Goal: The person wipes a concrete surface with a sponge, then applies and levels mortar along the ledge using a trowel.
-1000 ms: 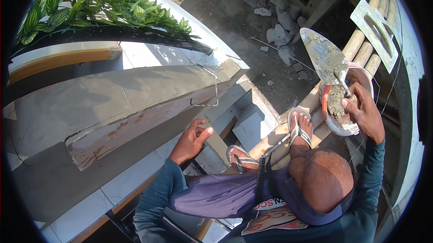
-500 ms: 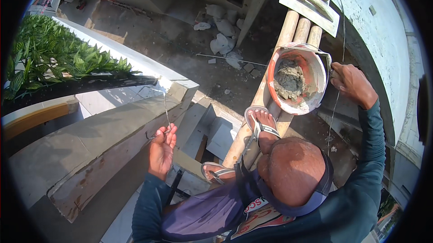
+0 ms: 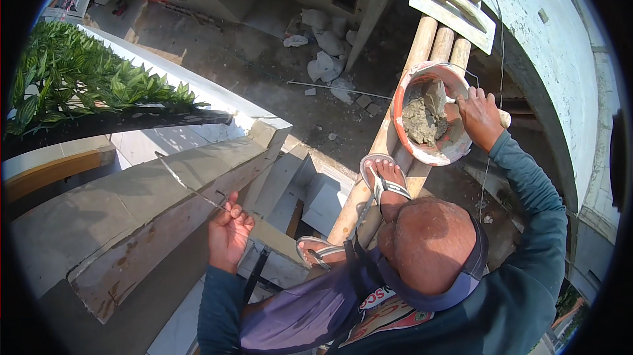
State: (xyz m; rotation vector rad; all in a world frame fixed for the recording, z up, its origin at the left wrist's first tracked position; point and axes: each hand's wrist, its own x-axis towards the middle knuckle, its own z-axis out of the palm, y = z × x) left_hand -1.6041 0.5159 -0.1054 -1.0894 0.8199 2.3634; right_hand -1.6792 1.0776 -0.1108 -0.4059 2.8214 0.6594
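My left hand (image 3: 229,239) is closed in a pinch on a thin bent metal rod (image 3: 184,183), its far end reaching over the grey plastered ledge (image 3: 138,187). My right hand (image 3: 480,118) grips the wooden handle of a trowel (image 3: 435,96) at the right side of a bucket (image 3: 398,112). The trowel's blade is down inside the bucket, against the wet grey mortar (image 3: 421,123). Orange and smeared with dried mortar, the bucket stands tilted toward me on bamboo poles (image 3: 417,52). How deep the blade sits in the mortar is hidden.
A pale plastering float (image 3: 455,11) lies on the poles beyond the bucket. My sandalled feet (image 3: 386,187) rest on the bamboo, high above a floor with white sacks (image 3: 324,65). A curved wall (image 3: 550,45) rises at right; leafy plants (image 3: 86,85) stand at left.
My right hand has moved left from beside the bucket to over its rim, bringing the trowel blade into view inside. The rod in my left hand has swung from upright to leaning left.
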